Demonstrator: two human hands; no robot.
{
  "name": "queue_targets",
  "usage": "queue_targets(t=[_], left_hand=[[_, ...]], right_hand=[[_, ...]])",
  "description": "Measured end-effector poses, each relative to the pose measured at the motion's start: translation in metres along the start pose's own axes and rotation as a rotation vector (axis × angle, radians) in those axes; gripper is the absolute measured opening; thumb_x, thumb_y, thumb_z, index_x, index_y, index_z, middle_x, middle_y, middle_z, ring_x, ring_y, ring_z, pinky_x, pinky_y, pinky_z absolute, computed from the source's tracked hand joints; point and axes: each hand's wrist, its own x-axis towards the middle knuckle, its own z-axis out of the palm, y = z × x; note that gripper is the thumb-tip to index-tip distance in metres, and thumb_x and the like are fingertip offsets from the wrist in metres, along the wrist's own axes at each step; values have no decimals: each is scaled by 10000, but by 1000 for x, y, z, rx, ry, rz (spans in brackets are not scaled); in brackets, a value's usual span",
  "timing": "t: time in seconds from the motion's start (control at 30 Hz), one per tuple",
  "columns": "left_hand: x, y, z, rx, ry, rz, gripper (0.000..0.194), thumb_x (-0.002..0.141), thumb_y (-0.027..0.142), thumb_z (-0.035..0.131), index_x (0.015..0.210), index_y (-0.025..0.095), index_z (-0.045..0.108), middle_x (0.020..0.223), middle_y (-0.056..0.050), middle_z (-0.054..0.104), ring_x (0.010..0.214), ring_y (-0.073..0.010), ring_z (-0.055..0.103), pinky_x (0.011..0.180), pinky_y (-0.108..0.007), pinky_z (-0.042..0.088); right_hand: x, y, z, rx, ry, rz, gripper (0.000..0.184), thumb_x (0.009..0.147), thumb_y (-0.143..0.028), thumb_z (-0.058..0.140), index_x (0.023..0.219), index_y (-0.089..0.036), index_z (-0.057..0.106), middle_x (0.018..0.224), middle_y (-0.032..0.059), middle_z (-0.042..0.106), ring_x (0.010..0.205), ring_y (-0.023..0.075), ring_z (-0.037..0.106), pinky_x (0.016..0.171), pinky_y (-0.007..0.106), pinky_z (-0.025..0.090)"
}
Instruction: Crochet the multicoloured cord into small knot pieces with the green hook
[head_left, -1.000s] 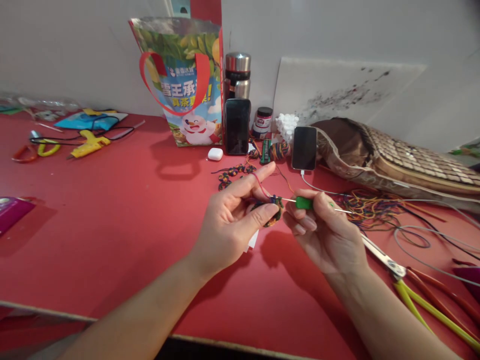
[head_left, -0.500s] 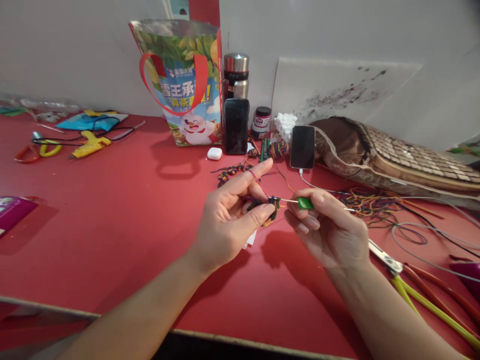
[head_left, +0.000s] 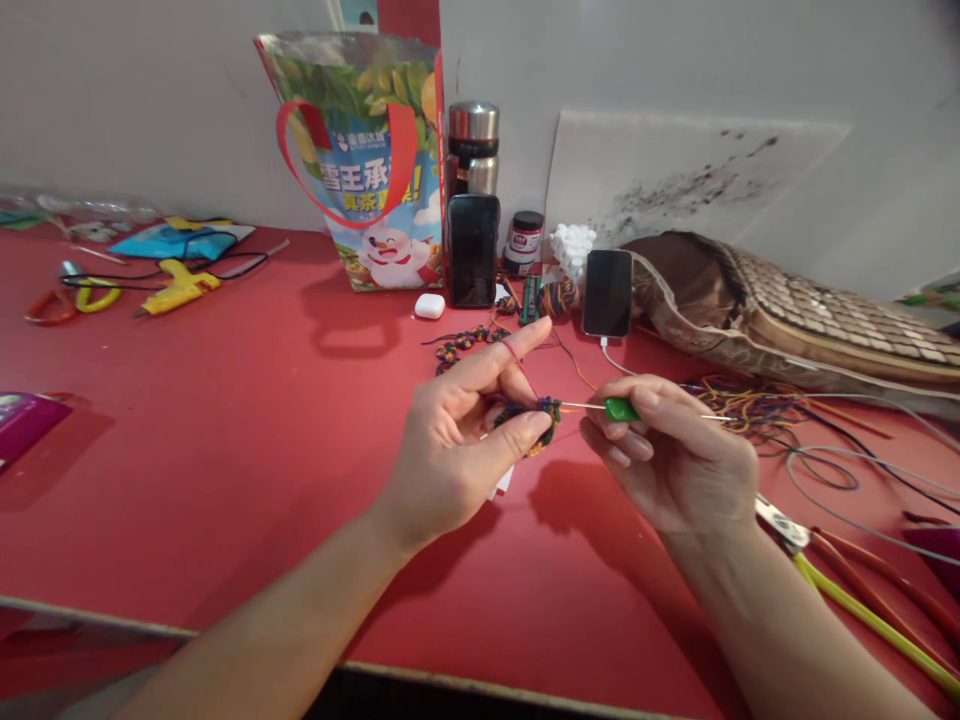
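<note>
My left hand pinches a small multicoloured crochet piece between thumb and fingers, with the index finger raised. A strand of reddish yarn runs from that finger down to the piece. In my right hand is a crochet hook with a green grip, held between thumb and fingers. Its thin metal shaft points left, and the tip meets the piece's upper edge. Part of the piece is hidden behind my left thumb and fingers. A string of dark, multicoloured knotted balls lies just beyond my left hand.
Behind my hands stand a printed bag, a phone, another phone on a cable and a yarn ball. Pliers and loose threads lie right. A yellow glue gun is far left.
My right hand has moved slightly right with the crochet hook, so more of its shaft shows beside the piece. My left hand has stayed almost still.
</note>
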Motion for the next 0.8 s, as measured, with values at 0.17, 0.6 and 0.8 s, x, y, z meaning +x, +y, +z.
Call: queue_targets(t=[0.17, 0.6, 0.8], left_hand=[[1, 1, -1, 45, -20, 19, 290, 825, 167, 783, 1101, 239, 836, 765, -1, 613, 714, -132, 552, 606, -257, 439], [1, -1, -2, 209, -60, 50, 125, 833, 132, 754, 745, 204, 703, 792, -34, 674, 705, -151, 555, 674, -313, 454], [4, 2, 2, -4, -34, -88, 537, 770, 167, 858, 1293, 246, 761, 754, 27, 598, 678, -115, 526, 597, -246, 434]], right_hand=[[0, -2, -1, -43, 3, -31, 113, 739, -318, 889, 763, -209, 869, 511, 8, 621, 432, 64, 362, 421, 240, 365], [-4, -10, 5, -140, 66, -139, 71, 690, -257, 916, 704, -209, 866, 549, 56, 702, 444, 119, 542, 390, 249, 361], [-5, -1, 9, -73, -10, -102, 139, 736, -350, 930, 770, -231, 867, 564, 31, 702, 441, 93, 469, 428, 264, 428]])
